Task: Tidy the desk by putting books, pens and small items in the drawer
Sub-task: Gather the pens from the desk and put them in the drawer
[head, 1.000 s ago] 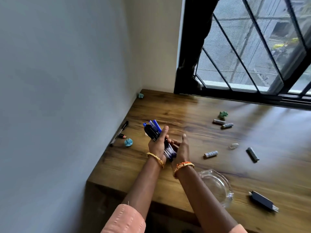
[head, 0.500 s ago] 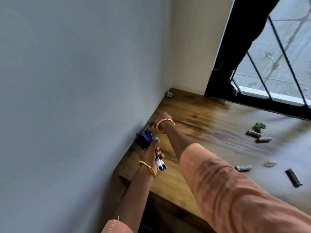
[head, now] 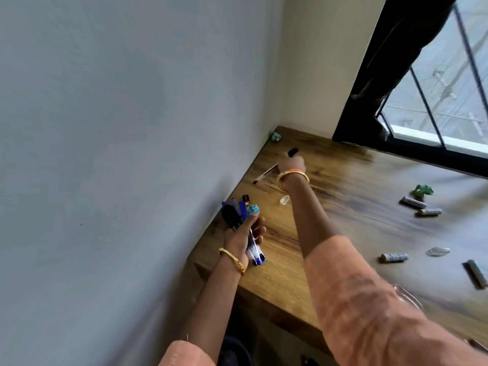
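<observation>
My left hand (head: 241, 237) is closed round a bundle of blue and black pens (head: 235, 215), held over the wooden desk (head: 353, 186) at its left edge beside the wall. My right hand (head: 291, 165) reaches further back along the wall and grips a thin pen with a black cap (head: 265, 173), which is tilted, cap end up past the fingers. Close to the bundle lie a crumpled blue bit (head: 253, 209), a tiny black and red item (head: 246, 198) and a small clear piece (head: 284, 199).
A teal scrap (head: 276, 136) sits in the far corner. To the right lie a green scrap (head: 423, 190), several small grey cylinders (head: 413, 202), a clear piece (head: 438, 251) and a dark stick (head: 475, 273). A glass dish (head: 408, 297) shows behind my right arm. Barred window at back.
My right hand left the bundle, reached to the wall side and closed on the black-capped pen, lifting its cap end. My left hand kept the bundle. The view swung left.
</observation>
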